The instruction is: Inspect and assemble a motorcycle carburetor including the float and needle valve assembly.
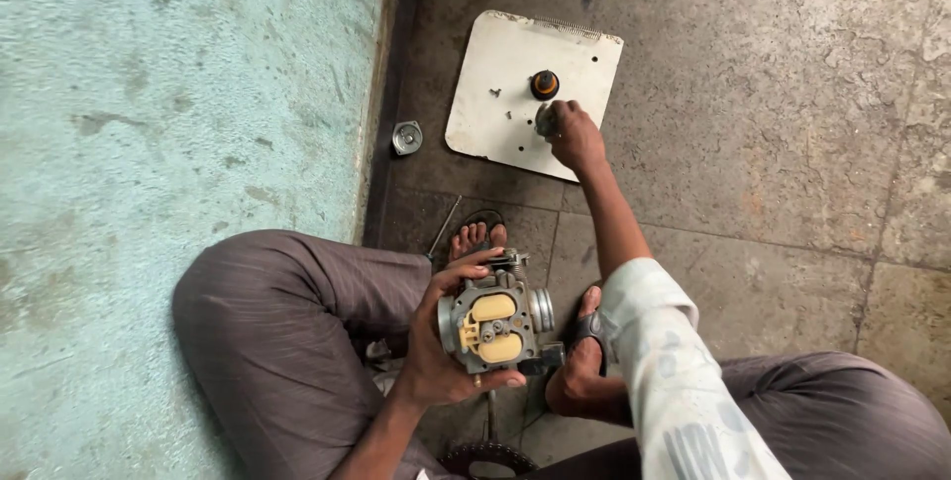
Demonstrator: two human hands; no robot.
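Grey, stained concrete floor fills the right and centre of the view; a pale turquoise wall [168, 94] rises along the left. One person sits on the floor with knees apart, in grey-brown striped trousers [287, 331] and a white sleeve [674, 381] on the right arm. Two bare feet in dark sandals show between the knees, one [477, 235] above the carburetor and one [584, 351] to its right.

One white, roughly square flat panel [495, 113] lies on the floor and serves as a parts tray. It carries one small black-and-orange round part [544, 84] standing near its centre and at least two tiny dark pieces, apparently screws [494, 93], left of that part; their exact number cannot be told. One round metal cap [406, 137] lies apart on the floor, just left of the panel, beside the wall base. One thin metal rod [444, 227] lies on the floor near the upper foot.

Left hand [441, 341]: fingers curled around one metal carburetor [495, 320], thumb along its lower edge, fingertips over the top. The body is held in front of the lap, its open side up, showing two cream-yellow floats [492, 326] set side by side in the recess.

Right hand [573, 133]: arm stretched forward, hand resting at the panel's lower right part, fingers closed upon one small grey metal piece [544, 119], just below the black-and-orange part. What kind of piece it is cannot be told.
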